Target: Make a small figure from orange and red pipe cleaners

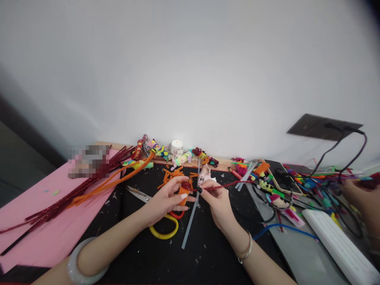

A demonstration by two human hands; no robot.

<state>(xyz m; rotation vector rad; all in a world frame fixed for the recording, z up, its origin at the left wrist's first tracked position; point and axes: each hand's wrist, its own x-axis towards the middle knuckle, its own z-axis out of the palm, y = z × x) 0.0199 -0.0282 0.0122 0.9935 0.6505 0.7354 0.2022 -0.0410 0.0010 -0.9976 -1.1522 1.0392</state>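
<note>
My left hand is closed round a small orange pipe-cleaner figure with a dark red fuzzy top. A long red glittery pipe cleaner runs from that figure to the right, pinched between thumb and finger of my right hand. Scissors with yellow and red handles lie beneath my left hand. Beside my right hand, a translucent glue stick lies on the black mat. Behind my hands are short cut orange pipe cleaners and a pale pink and white object, partly hidden.
Long dark red pipe cleaners and orange ones lie across pink paper. Along the wall stand a paper cup and several fuzzy figures. At right are a white power strip, cables and another person's hand.
</note>
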